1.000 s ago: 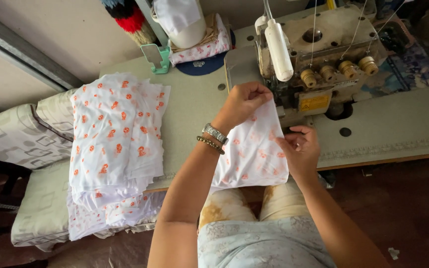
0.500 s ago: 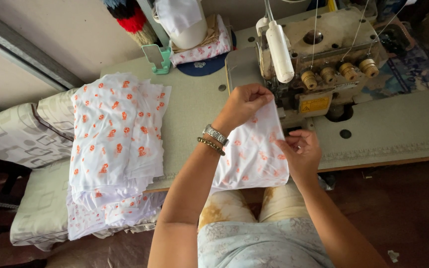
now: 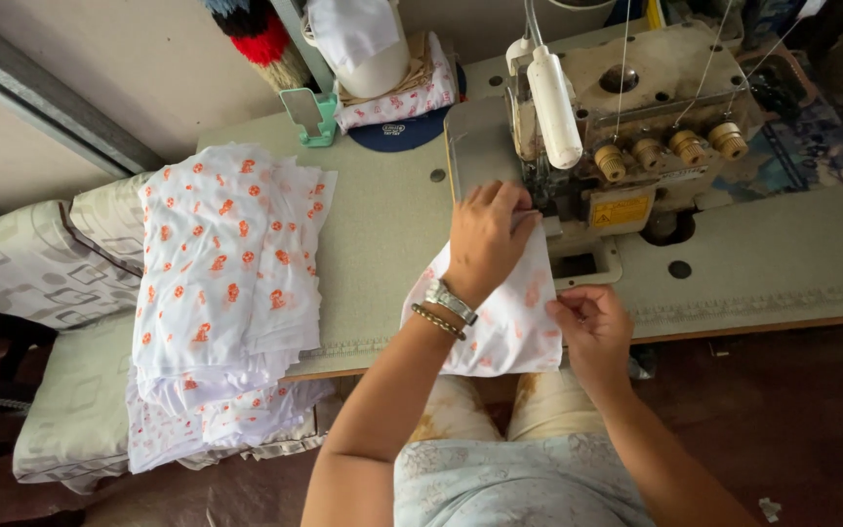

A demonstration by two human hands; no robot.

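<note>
Fabric piece (image 3: 500, 322): your left hand (image 3: 485, 234) pins its top edge flat by the sewing machine (image 3: 636, 146), fingers together; right hand (image 3: 592, 327) pinches the side, keeping it taut.

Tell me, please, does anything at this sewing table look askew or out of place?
The stack of printed fabric overhangs the table's front edge, its lower layers drooping off. Otherwise nothing stands out: both hands, left hand and right hand, hold the fabric piece at the machine.

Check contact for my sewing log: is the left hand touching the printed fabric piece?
Touching. The head view shows the left hand pressing flat on the printed fabric piece.
</note>
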